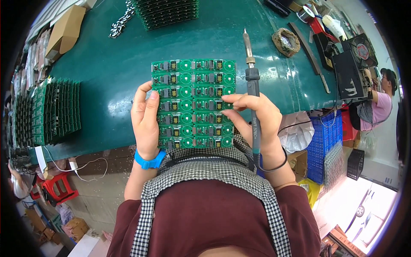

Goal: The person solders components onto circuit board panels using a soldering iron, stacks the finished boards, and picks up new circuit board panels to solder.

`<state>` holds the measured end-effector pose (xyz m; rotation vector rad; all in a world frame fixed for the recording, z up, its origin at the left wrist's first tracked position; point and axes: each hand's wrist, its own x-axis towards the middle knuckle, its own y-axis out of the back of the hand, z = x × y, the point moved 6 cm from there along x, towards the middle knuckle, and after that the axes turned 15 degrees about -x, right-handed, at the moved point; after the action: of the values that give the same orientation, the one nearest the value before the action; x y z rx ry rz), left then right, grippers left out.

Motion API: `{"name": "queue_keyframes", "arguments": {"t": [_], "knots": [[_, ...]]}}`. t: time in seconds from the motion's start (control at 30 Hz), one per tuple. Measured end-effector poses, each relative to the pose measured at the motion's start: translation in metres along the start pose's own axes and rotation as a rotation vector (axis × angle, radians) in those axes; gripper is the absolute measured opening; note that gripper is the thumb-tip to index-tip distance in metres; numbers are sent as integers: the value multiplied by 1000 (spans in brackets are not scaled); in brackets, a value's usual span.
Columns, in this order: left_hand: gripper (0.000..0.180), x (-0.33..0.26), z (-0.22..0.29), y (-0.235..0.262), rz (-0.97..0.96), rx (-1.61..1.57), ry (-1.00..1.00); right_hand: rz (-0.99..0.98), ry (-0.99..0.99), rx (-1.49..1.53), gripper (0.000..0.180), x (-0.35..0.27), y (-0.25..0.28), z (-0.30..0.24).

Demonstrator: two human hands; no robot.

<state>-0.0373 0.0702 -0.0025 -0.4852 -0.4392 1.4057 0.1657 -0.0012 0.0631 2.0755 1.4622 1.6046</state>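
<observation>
- Green table [107, 88]: spreads ahead of both hands and off to either side.
- Stacked boards [60, 111], green, on edge, in a row: left of the left hand, well apart.
- Blue crate [323, 132]: right of the right hand, below table level.
- Second board stack [167, 15]: beyond the grip, cut by upper rim.
- Cardboard box [68, 30], open: far left beyond the left hand.
- Circuit sheet [194, 103]: between both hands, before the apron. Green, two columns of seven like units; each has a dark display with yellowish marks and a circle around a pale square. Left hand [146, 115] clasps its left edge, thumb on top, hiding some of it.
- Soldering iron [252, 85]: gripped in the right hand [269, 120], tip pointing away, just beside the sheet's right edge; it blocks part of that hand. Thumb and finger touch the sheet.
- Tape roll [286, 42]: beyond the right hand, near the iron's tip.
</observation>
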Motion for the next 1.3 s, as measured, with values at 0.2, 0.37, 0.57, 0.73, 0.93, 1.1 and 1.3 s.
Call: {"name": "queue_keyframes", "arguments": {"t": [0.2,0.37,0.57,0.73,0.93,1.1,1.3], "knots": [[27,0,0,-1,-14,-21,22,57,65,-21,33,2,3,-2],[27,0,1,-3,-11,-14,20,19,105,-10,33,2,0,-2],[27,0,5,-6,-54,20,-31,110,84,27,32,1,-3,-3],[27,0,5,-5,-63,35,-47,36,-58,102,33,1,4,4],[25,-4,3,-10,-133,46,-20,119,-9,9,30,30,12,24],[28,-6,2,-12,-153,43,30,28,88,-87,27,37,8,18],[29,-9,3,-15,-130,35,-10,173,32,-73,26,27,7,19]]}}
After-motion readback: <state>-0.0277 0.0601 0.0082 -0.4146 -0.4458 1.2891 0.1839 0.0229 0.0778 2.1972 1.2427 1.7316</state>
